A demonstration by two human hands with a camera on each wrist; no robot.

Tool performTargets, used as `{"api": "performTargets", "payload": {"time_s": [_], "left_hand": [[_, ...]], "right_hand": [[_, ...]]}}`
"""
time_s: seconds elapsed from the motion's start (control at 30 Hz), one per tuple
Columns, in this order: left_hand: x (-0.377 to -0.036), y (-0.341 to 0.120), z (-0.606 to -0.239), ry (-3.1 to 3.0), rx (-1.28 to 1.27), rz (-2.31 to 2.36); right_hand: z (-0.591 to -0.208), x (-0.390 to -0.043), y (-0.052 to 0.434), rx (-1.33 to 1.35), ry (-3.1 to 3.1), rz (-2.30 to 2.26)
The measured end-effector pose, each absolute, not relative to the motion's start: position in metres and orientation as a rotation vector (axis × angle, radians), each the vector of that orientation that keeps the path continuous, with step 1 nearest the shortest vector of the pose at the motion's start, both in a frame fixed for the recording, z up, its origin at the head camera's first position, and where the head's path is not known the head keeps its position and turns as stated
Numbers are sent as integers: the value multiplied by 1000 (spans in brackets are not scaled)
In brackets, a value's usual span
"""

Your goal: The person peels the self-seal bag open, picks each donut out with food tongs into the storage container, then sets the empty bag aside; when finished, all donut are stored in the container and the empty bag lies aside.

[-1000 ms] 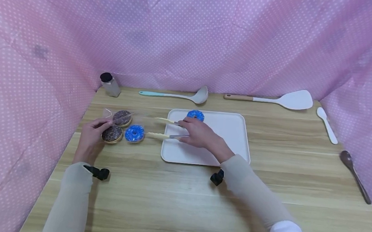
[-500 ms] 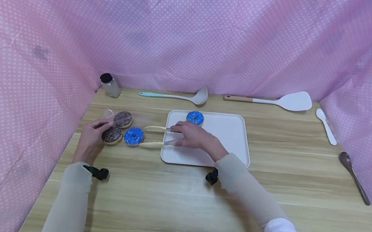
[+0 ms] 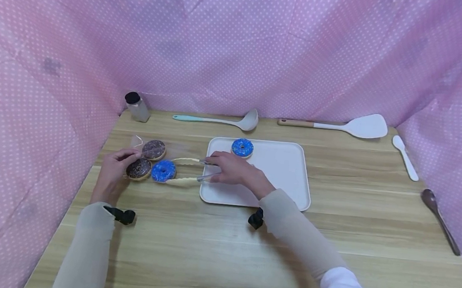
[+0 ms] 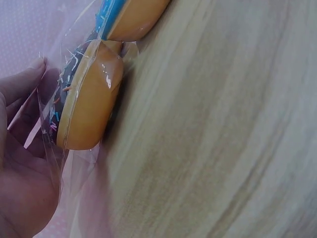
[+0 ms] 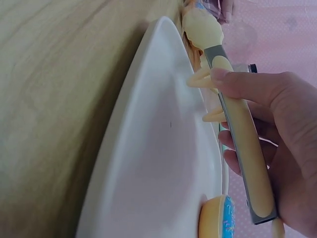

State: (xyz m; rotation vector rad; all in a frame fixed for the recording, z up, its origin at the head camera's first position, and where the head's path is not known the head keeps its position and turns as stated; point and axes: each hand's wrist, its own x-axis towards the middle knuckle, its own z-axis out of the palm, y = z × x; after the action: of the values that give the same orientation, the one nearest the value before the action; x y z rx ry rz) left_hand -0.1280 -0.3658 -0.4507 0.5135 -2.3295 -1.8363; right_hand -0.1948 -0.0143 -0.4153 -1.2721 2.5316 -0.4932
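My left hand point(image 3: 112, 169) pinches the edge of a clear plastic bag point(image 4: 81, 171) at the left of the table. In or under its film lie two chocolate-brown doughnuts with sprinkles, the rear doughnut point(image 3: 154, 149) and the front doughnut point(image 3: 139, 169). Beside them, at the bag's right end, is a blue doughnut point(image 3: 164, 171). My right hand point(image 3: 232, 168) grips tongs point(image 5: 242, 144) with cream tips and handle pads over the tray's left edge. The spread tips reach left, one on each side of this blue doughnut. Another blue doughnut point(image 3: 242, 148) sits on the white tray point(image 3: 281, 181).
Along the back stand a black-capped bottle point(image 3: 137, 107), a ladle point(image 3: 220, 120) and a white spatula point(image 3: 362, 125). A small white spoon point(image 3: 406, 157) and a brown spoon point(image 3: 439, 217) lie at the right edge. Pink dotted cloth point(image 3: 240, 47) encloses the table.
My right hand has moved left and slightly toward me, bringing the tongs' tips to either side of the bagged blue doughnut, which has shifted slightly left. The left hand stays in place.
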Motion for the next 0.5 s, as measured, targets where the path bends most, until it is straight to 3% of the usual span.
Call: {"api": "performTargets", "payload": {"time_s": [0.5], "left_hand": [[-127,-365,-452,-2281,535,-1898]], "right_hand": [[-417,-194,4,-1254,2563,-535]]}}
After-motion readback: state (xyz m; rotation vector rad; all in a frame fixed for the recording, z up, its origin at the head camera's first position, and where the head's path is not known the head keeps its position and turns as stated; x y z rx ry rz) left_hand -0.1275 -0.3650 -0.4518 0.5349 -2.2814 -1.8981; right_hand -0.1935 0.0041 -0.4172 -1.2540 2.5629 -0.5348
